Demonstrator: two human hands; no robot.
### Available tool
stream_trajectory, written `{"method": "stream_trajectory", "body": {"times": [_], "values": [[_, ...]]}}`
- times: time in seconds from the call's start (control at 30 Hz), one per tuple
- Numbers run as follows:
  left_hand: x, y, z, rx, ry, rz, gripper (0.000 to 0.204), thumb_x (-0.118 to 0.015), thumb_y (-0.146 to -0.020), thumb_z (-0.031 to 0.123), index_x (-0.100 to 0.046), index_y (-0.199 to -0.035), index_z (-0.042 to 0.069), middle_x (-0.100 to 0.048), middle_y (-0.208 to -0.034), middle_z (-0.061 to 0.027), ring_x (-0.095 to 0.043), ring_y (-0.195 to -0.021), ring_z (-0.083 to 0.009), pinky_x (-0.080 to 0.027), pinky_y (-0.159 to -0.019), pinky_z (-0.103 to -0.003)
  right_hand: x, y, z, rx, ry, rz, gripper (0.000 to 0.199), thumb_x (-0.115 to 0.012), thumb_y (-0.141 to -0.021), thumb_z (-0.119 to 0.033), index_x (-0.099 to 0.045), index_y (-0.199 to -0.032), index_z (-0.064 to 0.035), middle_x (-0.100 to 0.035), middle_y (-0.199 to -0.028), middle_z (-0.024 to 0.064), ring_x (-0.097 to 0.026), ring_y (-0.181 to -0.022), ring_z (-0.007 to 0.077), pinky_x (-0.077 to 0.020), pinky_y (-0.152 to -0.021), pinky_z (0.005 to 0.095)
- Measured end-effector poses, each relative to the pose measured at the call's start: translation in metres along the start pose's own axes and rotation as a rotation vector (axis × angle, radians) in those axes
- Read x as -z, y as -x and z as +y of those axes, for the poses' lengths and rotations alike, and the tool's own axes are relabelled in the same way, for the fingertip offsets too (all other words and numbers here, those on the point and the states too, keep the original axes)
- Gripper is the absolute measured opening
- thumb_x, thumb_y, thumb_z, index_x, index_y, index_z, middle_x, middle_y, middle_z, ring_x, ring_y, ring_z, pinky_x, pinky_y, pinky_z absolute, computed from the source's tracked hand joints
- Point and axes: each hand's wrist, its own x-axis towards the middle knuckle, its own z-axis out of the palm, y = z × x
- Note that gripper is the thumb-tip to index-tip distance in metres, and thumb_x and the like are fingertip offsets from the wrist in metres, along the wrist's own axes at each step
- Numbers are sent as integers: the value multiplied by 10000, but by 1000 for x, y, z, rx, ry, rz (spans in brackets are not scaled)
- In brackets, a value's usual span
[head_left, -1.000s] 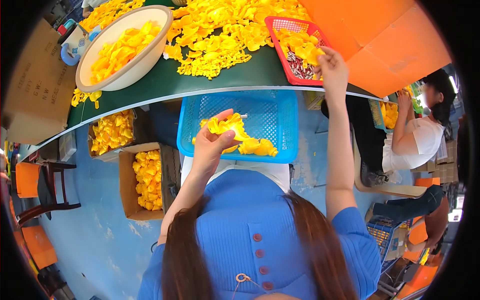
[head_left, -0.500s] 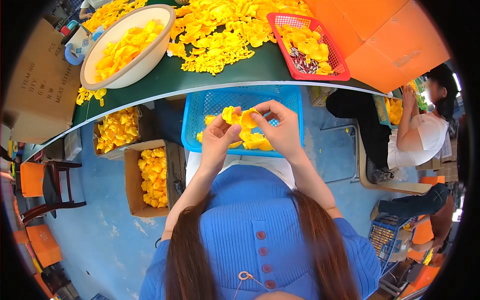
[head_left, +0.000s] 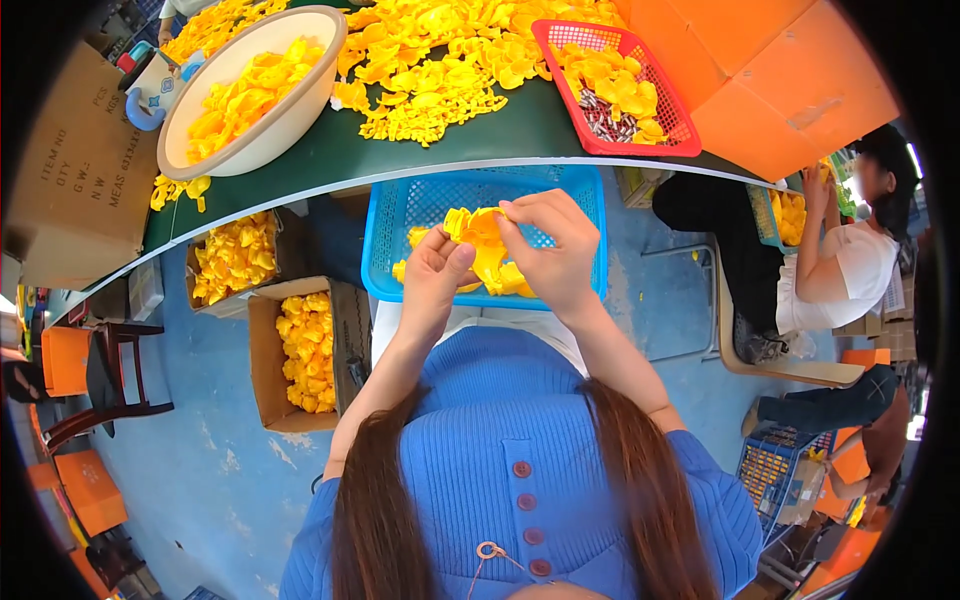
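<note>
Above the blue plastic basket [head_left: 375, 235] on my lap, both hands hold a yellow curved, shell-like plastic part [head_left: 484, 236]. My left hand [head_left: 436, 272] pinches its ribbed left end between thumb and fingers. On the other side, my right hand [head_left: 556, 245] grips the upper right edge with thumb and forefinger. Whether this is one part or two fitted together I cannot tell. Several more yellow parts [head_left: 512, 281] lie in the basket below, partly covered by my hands.
A green table [head_left: 330, 150] bears heaped yellow pieces [head_left: 440, 60], a cream bowl [head_left: 300, 110] and a red basket [head_left: 690, 148] with small metal pieces. Cardboard boxes [head_left: 268, 375] of yellow parts stand at left. An orange carton [head_left: 760, 90] and a seated co-worker [head_left: 835, 270] are at right.
My right hand has shifted up slightly and turned, its fingers now nearer the part's top edge. The yellow part has tilted between my hands; my left hand has stayed nearly in place.
</note>
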Motion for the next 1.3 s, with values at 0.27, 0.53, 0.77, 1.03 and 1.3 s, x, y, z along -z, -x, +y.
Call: {"method": "stream_trajectory", "body": {"times": [0.27, 0.53, 0.77, 1.03, 1.3], "values": [[1, -1, 1, 8, 3, 22, 419, -600, -872, 264, -466, -1180, 14, -593, -1099, -67, -607, -973, -150, -528, -768, -266, -6, 1, 1, 44, 63, -39, 114, -706, -655, 19, -655, -744, -28, -651, -754, 73, -597, -673, 199, -464, -597, 275], [1, 0, 2, 18, 1, 25, 393, -586, -879, 289, -492, -1156, 26, -597, -1070, -47, -614, -941, -129, -530, -755, -259, -5, -1, 4, 137, 109, -43, 128, -700, -645, 21, -646, -750, -28, -640, -733, 71, -593, -655, 206, -453, -579, 282], [-1, 0, 3, 5, -2, 26, 389, -587, -879, 285, -493, -1154, 26, -604, -1064, -54, -616, -935, -132, -530, -757, -264, -3, -3, 3, 108, 95, 14, 112, -704, -648, 11, -622, -713, -28, -624, -696, 65, -589, -638, 205, -444, -567, 292], [-1, 0, 2, 16, -16, 40, 403, -557, -895, 292, -470, -1166, 8, -590, -1088, -70, -615, -947, -159, -532, -774, -289, -5, -4, 3, 139, 130, -65, 111, -703, -653, 4, -613, -707, -33, -617, -692, 61, -579, -629, 207, -429, -566, 300], [-2, 1, 4, 35, 7, 50, 389, -578, -885, 284, -487, -1154, 17, -606, -1069, -65, -621, -938, -151, -526, -766, -268, -5, -6, 3, 158, 167, -94, 117, -706, -648, 4, -612, -707, -35, -615, -691, 61, -576, -626, 207, -425, -567, 301]]}}
